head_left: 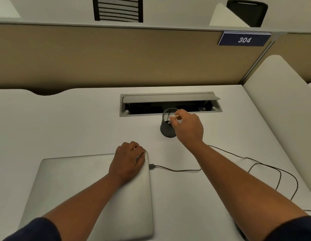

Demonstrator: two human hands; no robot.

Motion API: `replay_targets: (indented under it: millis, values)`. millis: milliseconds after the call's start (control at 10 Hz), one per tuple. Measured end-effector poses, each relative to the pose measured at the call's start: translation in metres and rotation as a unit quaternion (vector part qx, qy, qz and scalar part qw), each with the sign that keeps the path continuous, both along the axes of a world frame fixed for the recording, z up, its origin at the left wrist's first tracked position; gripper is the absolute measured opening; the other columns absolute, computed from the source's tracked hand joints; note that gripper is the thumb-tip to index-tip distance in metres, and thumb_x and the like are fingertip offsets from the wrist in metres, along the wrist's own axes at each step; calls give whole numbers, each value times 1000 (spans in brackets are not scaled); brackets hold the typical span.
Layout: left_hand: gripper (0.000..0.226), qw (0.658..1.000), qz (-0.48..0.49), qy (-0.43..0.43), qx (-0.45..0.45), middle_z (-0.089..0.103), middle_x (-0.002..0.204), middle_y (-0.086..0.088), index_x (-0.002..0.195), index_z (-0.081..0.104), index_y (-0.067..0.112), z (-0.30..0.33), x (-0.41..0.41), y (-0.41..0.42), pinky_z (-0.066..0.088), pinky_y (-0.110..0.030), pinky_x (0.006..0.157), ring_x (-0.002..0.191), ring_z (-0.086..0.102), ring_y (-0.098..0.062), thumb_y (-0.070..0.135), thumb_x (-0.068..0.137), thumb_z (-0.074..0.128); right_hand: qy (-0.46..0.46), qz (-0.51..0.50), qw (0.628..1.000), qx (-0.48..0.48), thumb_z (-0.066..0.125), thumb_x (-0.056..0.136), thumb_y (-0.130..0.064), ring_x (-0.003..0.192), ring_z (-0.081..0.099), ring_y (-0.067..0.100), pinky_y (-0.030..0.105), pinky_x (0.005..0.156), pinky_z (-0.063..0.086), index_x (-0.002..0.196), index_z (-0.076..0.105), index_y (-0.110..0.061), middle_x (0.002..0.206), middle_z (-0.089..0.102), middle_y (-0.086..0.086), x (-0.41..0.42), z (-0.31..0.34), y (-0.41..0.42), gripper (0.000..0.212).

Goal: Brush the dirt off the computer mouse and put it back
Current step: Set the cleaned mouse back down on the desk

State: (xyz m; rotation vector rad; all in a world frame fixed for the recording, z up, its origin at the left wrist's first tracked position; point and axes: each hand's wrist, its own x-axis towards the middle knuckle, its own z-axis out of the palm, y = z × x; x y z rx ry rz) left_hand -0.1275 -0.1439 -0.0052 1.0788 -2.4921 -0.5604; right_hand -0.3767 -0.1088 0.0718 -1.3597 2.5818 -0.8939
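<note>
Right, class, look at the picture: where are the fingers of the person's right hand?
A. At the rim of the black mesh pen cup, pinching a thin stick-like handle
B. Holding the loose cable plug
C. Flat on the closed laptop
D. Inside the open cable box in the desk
A: the right hand is at the rim of the black mesh pen cup, pinching a thin pale handle; the left hand rests at the closed laptop corner.

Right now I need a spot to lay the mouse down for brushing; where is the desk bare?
Bare: the wide stretch left of the mesh cup, between the laptop and the cable box. Crowded: right of the laptop, where the cable loops, and around the cup, where the right hand works.
</note>
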Motion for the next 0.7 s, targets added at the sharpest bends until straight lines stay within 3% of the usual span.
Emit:
replay_targets:
  millis: [300, 400, 700]
  values:
    - [34, 1000, -2, 13, 4, 67, 99, 4, 99, 78, 20, -4, 2, 0, 47, -42, 80, 86, 59, -29, 37, 97, 49, -13, -23, 998, 48, 67, 99, -49, 97, 50, 17, 30, 73, 46, 128, 68, -21, 115, 70, 12, 5, -9, -5, 40]
    - [32, 1000, -5, 10, 2, 67, 99, 5, 99, 79, 21, -4, 2, 0, 46, -42, 80, 87, 59, -28, 36, 98, 51, -20, -13, 999, 29, 68, 96, -50, 102, 54, 22, 31, 71, 43, 122, 71, -18, 112, 74, 9, 5, -10, 0, 41]
    - [12, 999, -21, -22, 23, 70, 106, 1, 107, 79, 19, 8, -1, -8, 48, -45, 85, 92, 61, -31, 18, 101, 69, -17, 26, 999, 40, 74, 91, -56, 120, 57, 27, 32, 78, 44, 134, 67, -19, 125, 74, 5, 6, -8, 19, 57]
